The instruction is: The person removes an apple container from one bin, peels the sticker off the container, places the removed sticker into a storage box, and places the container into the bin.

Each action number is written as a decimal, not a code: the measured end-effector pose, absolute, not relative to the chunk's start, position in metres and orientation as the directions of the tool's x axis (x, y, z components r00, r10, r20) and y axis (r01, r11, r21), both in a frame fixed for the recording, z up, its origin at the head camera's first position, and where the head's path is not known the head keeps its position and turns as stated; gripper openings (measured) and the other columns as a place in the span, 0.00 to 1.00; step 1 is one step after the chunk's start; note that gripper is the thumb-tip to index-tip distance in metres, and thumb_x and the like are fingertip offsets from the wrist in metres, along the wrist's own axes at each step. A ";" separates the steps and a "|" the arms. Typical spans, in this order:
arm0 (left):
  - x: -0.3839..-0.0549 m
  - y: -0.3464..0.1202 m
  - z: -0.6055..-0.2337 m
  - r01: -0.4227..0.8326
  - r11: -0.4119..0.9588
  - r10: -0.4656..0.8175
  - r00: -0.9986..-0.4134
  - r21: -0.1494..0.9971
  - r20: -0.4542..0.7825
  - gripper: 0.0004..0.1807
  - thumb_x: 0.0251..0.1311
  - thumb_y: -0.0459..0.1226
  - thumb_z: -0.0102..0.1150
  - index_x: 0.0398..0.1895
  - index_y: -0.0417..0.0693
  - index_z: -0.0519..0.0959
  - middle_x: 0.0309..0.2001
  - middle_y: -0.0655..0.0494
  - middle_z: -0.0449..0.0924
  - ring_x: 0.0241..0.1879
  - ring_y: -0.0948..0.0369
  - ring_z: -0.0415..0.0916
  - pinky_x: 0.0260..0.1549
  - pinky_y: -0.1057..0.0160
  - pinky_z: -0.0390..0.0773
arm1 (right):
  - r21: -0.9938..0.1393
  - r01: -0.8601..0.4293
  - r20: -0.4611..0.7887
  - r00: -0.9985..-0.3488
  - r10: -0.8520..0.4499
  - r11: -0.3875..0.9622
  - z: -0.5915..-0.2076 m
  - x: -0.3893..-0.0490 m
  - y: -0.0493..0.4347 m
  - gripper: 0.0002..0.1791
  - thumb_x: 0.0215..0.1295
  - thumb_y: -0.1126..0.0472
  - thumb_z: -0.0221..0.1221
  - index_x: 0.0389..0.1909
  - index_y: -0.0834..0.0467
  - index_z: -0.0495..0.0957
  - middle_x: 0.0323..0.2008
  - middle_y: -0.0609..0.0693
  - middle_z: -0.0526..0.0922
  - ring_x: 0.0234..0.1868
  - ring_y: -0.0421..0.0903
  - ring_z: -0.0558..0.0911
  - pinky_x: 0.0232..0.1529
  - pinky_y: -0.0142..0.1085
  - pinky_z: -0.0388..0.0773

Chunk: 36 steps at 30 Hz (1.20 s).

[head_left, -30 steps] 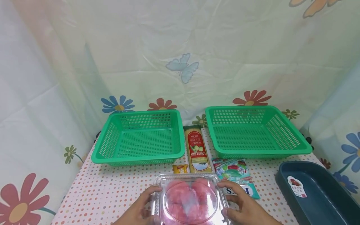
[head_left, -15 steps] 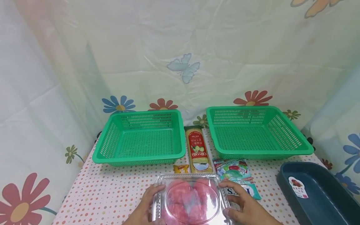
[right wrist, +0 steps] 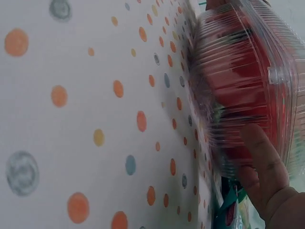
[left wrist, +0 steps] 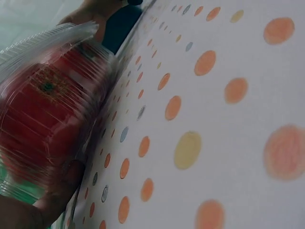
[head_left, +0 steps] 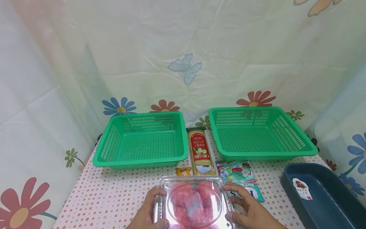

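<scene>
A clear plastic clamshell box (head_left: pixel 194 204) with several round red fruits inside, like tomatoes, is at the near middle of the table in the head view. My left hand (head_left: pixel 148 210) holds its left side, thumb near the top edge. On the opposite side my right hand (head_left: pixel 246 208) grips the box, fingers along the rim and thumb lower down. Ribbed walls of the box (right wrist: pixel 238 81) show in the right wrist view, with my right fingers (right wrist: pixel 262 152) against them. The left wrist view shows the box (left wrist: pixel 47 109) low over the dotted cloth; whether its whole base touches is unclear.
Behind the box lie a small yellow packet (head_left: pixel 184 171), an Olivoilà pasta pack (head_left: pixel 201 152) and a mint candy bag (head_left: pixel 238 178). Two green baskets, left (head_left: pixel 140 163) and right (head_left: pixel 266 156), stand farther back. A dark blue bin (head_left: pixel 320 194) is at right.
My left hand has shifted slightly along the box's side, its thumb now higher by the top edge. The box and right hand stay nearly still.
</scene>
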State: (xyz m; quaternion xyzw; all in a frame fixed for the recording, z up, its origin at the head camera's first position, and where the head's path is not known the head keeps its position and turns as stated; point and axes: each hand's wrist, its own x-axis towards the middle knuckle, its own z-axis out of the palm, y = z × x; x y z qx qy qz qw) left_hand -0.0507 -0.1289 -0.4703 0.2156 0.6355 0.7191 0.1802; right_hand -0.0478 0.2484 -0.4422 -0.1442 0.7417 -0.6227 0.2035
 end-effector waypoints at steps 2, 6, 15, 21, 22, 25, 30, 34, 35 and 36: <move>-0.051 -0.129 -0.469 -0.024 -0.144 0.533 -0.844 0.989 0.057 0.38 0.55 0.27 0.64 0.67 0.52 0.58 0.66 0.28 0.52 0.53 0.43 0.78 0.45 0.46 0.84 | -0.982 0.013 -0.101 -0.878 -0.467 0.189 -0.440 -0.048 0.248 0.35 0.72 0.65 0.61 0.76 0.60 0.58 0.76 0.69 0.43 0.65 0.78 0.65 0.53 0.38 0.79; -0.051 -0.132 -0.465 -0.070 -0.143 0.530 -0.848 0.987 0.017 0.38 0.55 0.26 0.61 0.67 0.51 0.58 0.57 0.31 0.64 0.47 0.44 0.82 0.39 0.44 0.85 | -0.984 0.020 -0.104 -0.870 -0.482 0.176 -0.437 -0.048 0.246 0.34 0.75 0.66 0.58 0.77 0.58 0.58 0.75 0.69 0.43 0.65 0.76 0.66 0.53 0.38 0.79; -0.054 -0.142 -0.458 -0.046 -0.160 0.532 -0.846 0.986 0.047 0.37 0.55 0.23 0.57 0.68 0.47 0.56 0.58 0.31 0.62 0.48 0.43 0.80 0.38 0.46 0.85 | -0.991 0.083 -0.128 -0.845 -0.520 0.108 -0.432 -0.048 0.245 0.36 0.75 0.66 0.56 0.80 0.55 0.54 0.76 0.67 0.40 0.67 0.70 0.66 0.53 0.45 0.81; -0.058 -0.148 -0.446 0.015 -0.247 0.499 -0.855 0.969 0.140 0.34 0.59 0.26 0.54 0.68 0.46 0.56 0.65 0.39 0.57 0.56 0.45 0.76 0.46 0.44 0.83 | -0.998 -0.029 -0.001 -0.854 -0.520 0.048 -0.422 -0.052 0.248 0.32 0.80 0.68 0.47 0.81 0.54 0.52 0.76 0.46 0.52 0.67 0.41 0.71 0.51 0.45 0.82; -0.058 -0.149 -0.442 0.017 -0.266 0.489 -0.859 0.964 0.150 0.34 0.59 0.26 0.54 0.68 0.45 0.55 0.66 0.40 0.55 0.58 0.45 0.75 0.48 0.43 0.81 | -0.997 -0.065 0.037 -0.856 -0.515 0.036 -0.421 -0.054 0.248 0.32 0.80 0.70 0.45 0.80 0.54 0.52 0.75 0.42 0.55 0.66 0.38 0.72 0.50 0.46 0.83; -0.060 -0.153 -0.430 0.008 -0.293 0.450 -0.881 0.956 0.145 0.34 0.61 0.29 0.55 0.70 0.46 0.55 0.70 0.39 0.51 0.60 0.44 0.72 0.51 0.43 0.80 | -0.987 -0.158 0.128 -0.866 -0.483 0.023 -0.417 -0.058 0.248 0.29 0.80 0.72 0.43 0.79 0.55 0.55 0.70 0.37 0.64 0.63 0.37 0.75 0.46 0.48 0.84; -0.064 -0.165 -0.412 0.068 -0.237 0.396 -0.904 0.969 0.160 0.34 0.62 0.30 0.55 0.71 0.48 0.57 0.69 0.35 0.50 0.62 0.46 0.69 0.51 0.46 0.81 | -0.962 -0.237 0.167 -0.904 -0.393 0.137 -0.411 -0.066 0.245 0.27 0.79 0.72 0.48 0.75 0.66 0.56 0.65 0.63 0.68 0.55 0.44 0.81 0.40 0.49 0.85; -0.069 -0.174 -0.403 0.118 -0.198 0.362 -0.914 0.973 0.185 0.32 0.63 0.30 0.54 0.70 0.49 0.58 0.67 0.40 0.57 0.61 0.49 0.69 0.50 0.49 0.81 | -0.934 -0.255 0.163 -0.927 -0.339 0.249 -0.406 -0.073 0.241 0.27 0.78 0.70 0.52 0.73 0.68 0.58 0.61 0.75 0.66 0.53 0.50 0.82 0.38 0.45 0.85; -0.070 -0.176 -0.400 0.123 -0.191 0.355 -0.916 0.974 0.186 0.32 0.63 0.30 0.54 0.70 0.50 0.58 0.67 0.41 0.58 0.61 0.50 0.69 0.50 0.50 0.81 | -0.929 -0.255 0.160 -0.930 -0.330 0.269 -0.405 -0.075 0.240 0.27 0.77 0.70 0.53 0.73 0.67 0.59 0.62 0.73 0.66 0.55 0.52 0.81 0.38 0.44 0.85; -0.071 -0.179 -0.398 0.124 -0.184 0.351 -0.918 0.975 0.183 0.32 0.63 0.31 0.53 0.70 0.51 0.58 0.67 0.41 0.58 0.61 0.50 0.69 0.50 0.50 0.81 | -0.923 -0.251 0.152 -0.934 -0.323 0.291 -0.404 -0.076 0.239 0.28 0.77 0.69 0.54 0.73 0.66 0.60 0.64 0.72 0.65 0.56 0.55 0.80 0.38 0.43 0.85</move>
